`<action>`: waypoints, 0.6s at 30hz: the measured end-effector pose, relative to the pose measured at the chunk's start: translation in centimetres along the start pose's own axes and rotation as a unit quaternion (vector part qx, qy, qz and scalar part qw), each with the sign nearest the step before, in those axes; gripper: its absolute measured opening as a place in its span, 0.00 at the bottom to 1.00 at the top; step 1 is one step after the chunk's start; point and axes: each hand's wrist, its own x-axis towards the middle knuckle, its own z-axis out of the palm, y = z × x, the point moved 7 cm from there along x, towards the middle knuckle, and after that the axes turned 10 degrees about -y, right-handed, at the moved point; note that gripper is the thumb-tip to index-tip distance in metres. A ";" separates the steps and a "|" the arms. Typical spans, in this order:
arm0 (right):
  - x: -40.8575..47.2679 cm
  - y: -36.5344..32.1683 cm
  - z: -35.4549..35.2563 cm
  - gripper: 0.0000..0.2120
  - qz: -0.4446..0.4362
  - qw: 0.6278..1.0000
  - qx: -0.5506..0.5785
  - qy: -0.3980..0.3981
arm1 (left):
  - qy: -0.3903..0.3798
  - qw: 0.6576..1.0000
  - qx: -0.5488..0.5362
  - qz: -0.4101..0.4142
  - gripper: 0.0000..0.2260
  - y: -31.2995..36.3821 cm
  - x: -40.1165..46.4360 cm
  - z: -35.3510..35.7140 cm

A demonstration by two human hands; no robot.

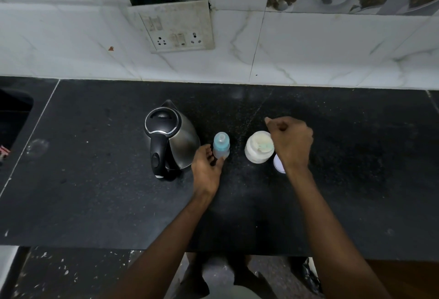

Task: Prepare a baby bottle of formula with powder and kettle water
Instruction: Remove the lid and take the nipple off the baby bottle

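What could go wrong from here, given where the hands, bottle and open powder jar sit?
The left hand holds the small bottle only at its base; it could tip. The right hand works over the open powder jar, so powder may spill on the dark counter. The kettle stands close to the left hand and could be bumped.

I see the baby bottle (pixel 221 145) upright mid-worktop, clear-bodied with a blue collar and teat on top. Just left of it stands the steel kettle (pixel 169 138), black lid closed, spout toward the back edge, handle toward the front. To the bottle's right sits the open white powder jar (pixel 259 148), pale powder showing inside.
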 end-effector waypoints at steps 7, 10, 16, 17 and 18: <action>-0.3 -4.4 9.6 0.20 -0.072 0.971 -0.054 -0.224 | -0.040 0.999 0.022 0.011 0.35 -0.4 2.8 1.1; -1.0 -5.1 12.7 0.27 -0.096 0.935 -0.178 -0.291 | -0.061 0.998 -0.032 0.010 0.31 -0.5 3.6 1.7; -1.0 -5.1 15.5 0.24 -0.093 0.894 -0.279 -0.338 | -0.087 0.993 -0.075 -0.014 0.22 -2.5 4.6 2.8; -1.0 -5.0 15.6 0.22 -0.091 0.893 -0.281 -0.339 | -0.086 0.994 -0.072 -0.015 0.21 -2.7 4.5 2.9; -1.0 -4.9 15.7 0.21 -0.090 0.894 -0.279 -0.338 | -0.084 0.994 -0.073 -0.015 0.20 -2.7 4.5 2.8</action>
